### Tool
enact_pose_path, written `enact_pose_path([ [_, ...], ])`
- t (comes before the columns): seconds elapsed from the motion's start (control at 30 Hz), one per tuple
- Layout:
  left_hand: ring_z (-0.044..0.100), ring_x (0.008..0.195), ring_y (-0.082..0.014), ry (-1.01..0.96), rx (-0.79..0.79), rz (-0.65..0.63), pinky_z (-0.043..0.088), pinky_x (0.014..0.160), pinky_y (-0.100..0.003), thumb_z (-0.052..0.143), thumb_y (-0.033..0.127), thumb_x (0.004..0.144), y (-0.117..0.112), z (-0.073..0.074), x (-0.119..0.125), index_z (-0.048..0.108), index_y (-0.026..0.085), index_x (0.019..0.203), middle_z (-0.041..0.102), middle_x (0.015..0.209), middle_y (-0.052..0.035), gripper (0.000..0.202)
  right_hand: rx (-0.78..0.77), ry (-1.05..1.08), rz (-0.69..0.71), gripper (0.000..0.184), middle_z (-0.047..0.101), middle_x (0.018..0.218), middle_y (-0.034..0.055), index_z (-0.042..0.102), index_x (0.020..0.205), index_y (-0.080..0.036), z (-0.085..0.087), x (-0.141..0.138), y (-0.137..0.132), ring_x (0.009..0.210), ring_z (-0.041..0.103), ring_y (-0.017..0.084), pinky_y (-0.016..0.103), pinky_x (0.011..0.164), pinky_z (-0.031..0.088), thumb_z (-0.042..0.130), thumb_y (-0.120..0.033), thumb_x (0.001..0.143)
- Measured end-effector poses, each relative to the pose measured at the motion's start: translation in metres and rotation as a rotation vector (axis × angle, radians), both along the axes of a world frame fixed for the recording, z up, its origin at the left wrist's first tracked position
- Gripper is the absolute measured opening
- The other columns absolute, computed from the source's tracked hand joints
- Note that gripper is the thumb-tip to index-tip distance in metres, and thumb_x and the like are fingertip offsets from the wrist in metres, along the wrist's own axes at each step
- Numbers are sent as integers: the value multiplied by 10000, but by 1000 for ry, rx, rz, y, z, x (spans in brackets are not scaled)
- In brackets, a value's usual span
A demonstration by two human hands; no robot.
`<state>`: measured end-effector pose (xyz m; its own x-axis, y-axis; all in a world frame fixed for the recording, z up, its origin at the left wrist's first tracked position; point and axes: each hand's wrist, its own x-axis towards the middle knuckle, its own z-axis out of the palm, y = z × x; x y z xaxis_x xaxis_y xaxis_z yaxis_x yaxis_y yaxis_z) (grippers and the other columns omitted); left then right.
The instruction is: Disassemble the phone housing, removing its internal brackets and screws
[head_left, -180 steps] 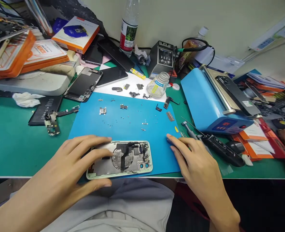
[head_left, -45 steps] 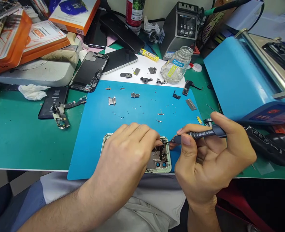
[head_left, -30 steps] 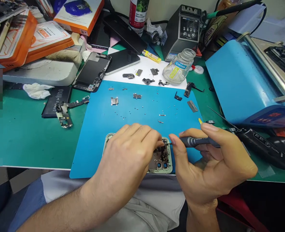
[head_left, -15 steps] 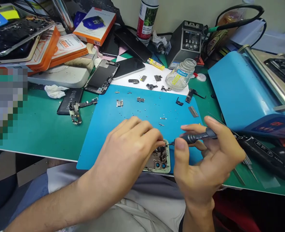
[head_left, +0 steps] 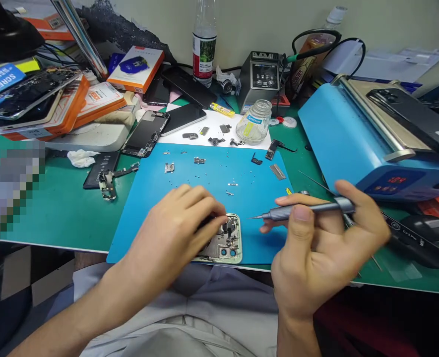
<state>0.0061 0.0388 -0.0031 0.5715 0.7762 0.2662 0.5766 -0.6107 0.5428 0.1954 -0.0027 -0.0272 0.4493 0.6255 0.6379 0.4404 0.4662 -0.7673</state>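
An opened phone housing (head_left: pixel 234 257) with a pale green frame lies at the front edge of the blue mat (head_left: pixel 141 218), its inner parts and two round lens openings showing. Over its left part bends my left hand (head_left: pixel 180 228), thumb and forefinger brought together at the housing's upper edge. Whatever may be between those fingertips is too small or hidden to make out. My right hand (head_left: pixel 316 248) grips a grey precision screwdriver (head_left: pixel 282 213) between thumb and fingers. The driver's thin tip points left, just right of the housing and apart from it. Several tiny screws and metal brackets (head_left: pixel 199 160) lie farther back on the mat.
A glass jar (head_left: pixel 254 124), phone screens (head_left: pixel 145 134) and small parts stand behind the mat. At the right is a blue heating machine (head_left: pixel 323 129). Left lie a battery (head_left: pixel 98 171), a flex cable (head_left: pixel 107 186) and stacked boxes (head_left: pixel 66 109).
My right hand has drawn the screwdriver tip back from the housing to the right. My left hand stays over the housing, its fingers slightly shifted. The camera view has turned a little.
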Motion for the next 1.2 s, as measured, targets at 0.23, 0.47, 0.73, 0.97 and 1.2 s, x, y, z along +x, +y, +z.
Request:
enact_pose_path([
  [0.23,717,884,-170,52,-69,19,465,750,-302,664,261,1104,23,30,-3,739,216,1031,784,1042,17,113,62,62,-134,522,725,1103,47,515,1510,-257,3,5,-9,856,780,155,257,541,666,709,-147,1038],
  [0.47,715,829,-208,292,33,-176,440,695,-333,686,274,1072,63,25,57,802,195,1045,808,1001,-28,143,-31,325,-188,503,742,984,39,514,1492,-228,-10,30,-23,721,738,180,250,428,599,725,-317,1044],
  [0.73,724,855,-255,385,89,-240,493,709,-363,604,162,1074,58,15,101,787,107,981,769,970,-110,213,-7,372,-150,467,751,958,24,545,1478,-252,-11,30,-29,618,700,148,254,461,614,719,-298,1047],
  [0.97,776,966,-249,297,100,-279,554,796,-360,560,109,1066,65,2,89,836,168,1098,823,1092,-98,284,-9,385,-149,455,745,942,12,538,1473,-251,-11,31,-31,650,691,156,262,443,608,712,-279,1054],
  [1.2,772,892,-230,239,112,-245,509,730,-343,645,91,1028,70,14,84,823,174,1018,836,1015,-51,196,-25,382,-157,448,743,941,13,544,1465,-243,-9,30,-29,649,699,152,259,456,605,714,-285,1053],
])
